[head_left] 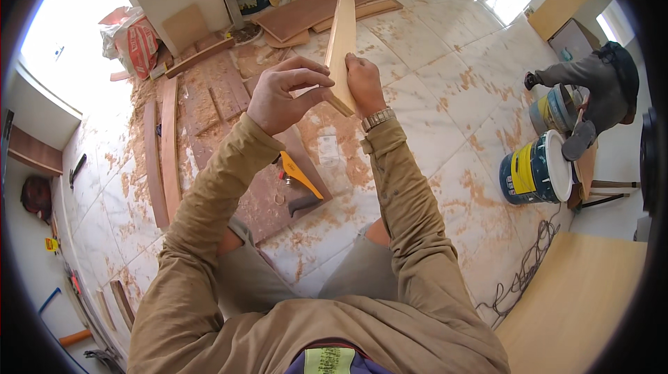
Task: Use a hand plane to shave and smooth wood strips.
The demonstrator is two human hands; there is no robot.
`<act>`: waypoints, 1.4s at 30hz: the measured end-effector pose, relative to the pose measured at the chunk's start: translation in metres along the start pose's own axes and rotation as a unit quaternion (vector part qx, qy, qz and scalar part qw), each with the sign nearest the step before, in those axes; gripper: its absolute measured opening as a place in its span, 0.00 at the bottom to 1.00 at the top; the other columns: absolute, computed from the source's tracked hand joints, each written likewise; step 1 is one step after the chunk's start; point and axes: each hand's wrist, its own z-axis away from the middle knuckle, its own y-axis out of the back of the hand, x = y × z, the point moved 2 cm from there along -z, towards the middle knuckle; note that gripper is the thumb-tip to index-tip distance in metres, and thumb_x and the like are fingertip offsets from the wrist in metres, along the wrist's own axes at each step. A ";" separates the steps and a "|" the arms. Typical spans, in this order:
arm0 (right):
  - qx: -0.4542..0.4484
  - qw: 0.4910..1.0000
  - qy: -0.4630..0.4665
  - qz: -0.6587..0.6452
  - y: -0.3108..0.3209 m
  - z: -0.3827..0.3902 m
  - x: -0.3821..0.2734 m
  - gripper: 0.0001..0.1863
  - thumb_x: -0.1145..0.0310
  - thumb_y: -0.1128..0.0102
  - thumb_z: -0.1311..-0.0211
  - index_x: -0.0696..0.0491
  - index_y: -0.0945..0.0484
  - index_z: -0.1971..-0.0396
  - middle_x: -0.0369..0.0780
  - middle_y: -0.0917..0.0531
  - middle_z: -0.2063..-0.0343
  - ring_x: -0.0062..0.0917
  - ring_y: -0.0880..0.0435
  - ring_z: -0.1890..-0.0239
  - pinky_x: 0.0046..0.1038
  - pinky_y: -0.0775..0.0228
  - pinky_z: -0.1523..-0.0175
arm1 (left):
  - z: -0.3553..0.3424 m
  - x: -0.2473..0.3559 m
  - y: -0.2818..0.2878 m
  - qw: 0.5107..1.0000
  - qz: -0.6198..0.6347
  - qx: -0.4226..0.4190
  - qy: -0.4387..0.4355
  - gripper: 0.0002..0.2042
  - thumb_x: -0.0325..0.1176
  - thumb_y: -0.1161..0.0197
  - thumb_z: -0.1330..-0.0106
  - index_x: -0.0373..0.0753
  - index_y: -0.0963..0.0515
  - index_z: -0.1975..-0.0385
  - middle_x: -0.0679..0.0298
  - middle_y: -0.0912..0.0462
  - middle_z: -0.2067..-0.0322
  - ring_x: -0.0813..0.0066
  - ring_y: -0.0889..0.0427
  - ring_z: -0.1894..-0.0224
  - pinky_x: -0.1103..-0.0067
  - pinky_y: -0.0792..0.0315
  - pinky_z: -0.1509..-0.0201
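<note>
A pale wooden board (341, 36), long and narrow, is held up in front of me, tilted away. My right hand (364, 83) grips its right side near the close end, thumb up along the edge. At the left edge of that same end, my left hand (289, 92) has its thumb and bent fingertips against the wood. Below my hands, a yellow tool with a dark curved handle (299, 176) lies on a reddish-brown panel (268, 200) on the floor.
Wood shavings cover much of the tiled floor (424, 116). Long brown strips (169, 151) lie at left, stacked boards (306, 16) farther off. A person (598, 82) bends over buckets (532, 172) at right. A coiled cord (525, 269) runs beside a pale panel (577, 297).
</note>
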 end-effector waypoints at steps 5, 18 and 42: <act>0.041 0.999 0.004 0.034 0.003 0.005 -0.006 0.24 0.57 0.49 0.27 0.68 0.20 0.63 0.49 0.16 0.70 0.37 0.18 0.68 0.34 0.28 0.58 | 0.002 -0.010 0.006 0.982 -0.176 -0.002 -0.068 0.06 0.23 0.27 0.40 0.33 0.14 0.64 0.64 0.15 0.66 0.73 0.13 0.59 0.76 0.19 0.52; -0.238 0.785 -0.251 -0.514 -0.055 0.079 -0.034 0.10 0.57 0.51 0.23 0.48 0.28 0.56 0.33 0.26 0.74 0.17 0.26 0.81 0.22 0.36 0.81 | -0.011 -0.081 0.011 0.873 0.326 0.087 0.352 0.31 0.49 0.48 0.22 0.47 0.45 0.24 0.61 0.24 0.53 0.77 0.25 0.66 0.73 0.22 0.60; -0.191 0.857 -0.246 -0.411 -0.040 0.078 -0.046 0.09 0.61 0.44 0.29 0.51 0.24 0.61 0.34 0.24 0.76 0.18 0.25 0.81 0.23 0.36 0.79 | -0.011 -0.070 -0.012 0.815 0.398 0.108 0.406 0.19 0.52 0.53 0.21 0.44 0.23 0.63 0.73 0.34 0.81 0.81 0.38 0.82 0.80 0.41 0.79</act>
